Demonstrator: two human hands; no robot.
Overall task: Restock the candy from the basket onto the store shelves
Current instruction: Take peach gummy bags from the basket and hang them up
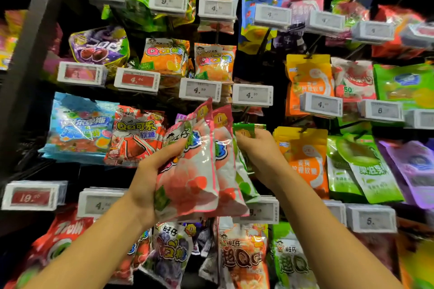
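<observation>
The person stands close against the hanging display, both forearms raised, and everything depends on how the bags sit between the two hands. The left hand [150,171] is wrapped around a small stack of pink peach candy bags [195,166], thumb across the front face, fingers behind; the bags stand nearly upright, their long axis running bottom to top with the header ends tilted a little to the right, toward the price tag [252,95] above them. The right hand [263,155] is just beside that stack, on its right edge, fingers curled and pinching the top corner of a green candy bag [244,176] that is tucked behind the pink ones — whether that green bag already hangs on a peg or is part of the held bundle I cannot tell. The right hand is the nearer one to the header ends, so I would judge it the hand to guide a hole onto a peg while the left carries the weight. The peg itself is hidden behind the bags; it probably lies straight ahead and slightly above. The basket is not in sight — only the shelves [35,30] and their rows of packets.
</observation>
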